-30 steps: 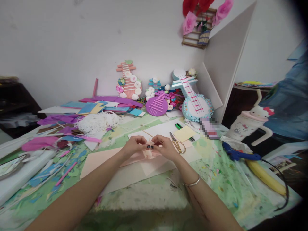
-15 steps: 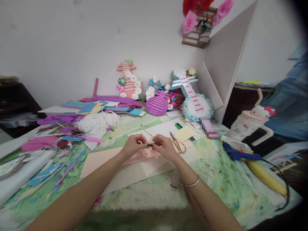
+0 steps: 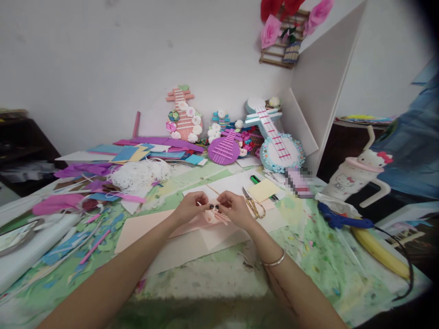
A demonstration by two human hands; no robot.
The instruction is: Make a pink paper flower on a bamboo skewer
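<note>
Between my two hands is a small pale pink paper piece (image 3: 216, 216) with folded, petal-like edges. My left hand (image 3: 192, 206) pinches its left side with thumb and forefinger. On the other side, my right hand (image 3: 233, 208) pinches it the same way, the thumbs close together. Beneath lie large sheets of pale pink paper (image 3: 140, 230). A thin wooden stick (image 3: 211, 188) lies just beyond my fingers. Gold-handled scissors (image 3: 254, 204) rest right of my right hand, beside a pale yellow paper (image 3: 263, 189) and a green marker (image 3: 254, 179).
A blue glue gun (image 3: 339, 221) with a black cord lies at right, by a banana (image 3: 380, 251) and a white tumbler (image 3: 350, 178). White string (image 3: 140, 176) and paper scraps cover the left. Decorated paper lutes (image 3: 224, 150) lean at the back. Another person's blue clothing (image 3: 408, 151) shows at right.
My thumbs have moved slightly apart on the pink paper, and its folds sit a little differently. Everything else looks the same.
</note>
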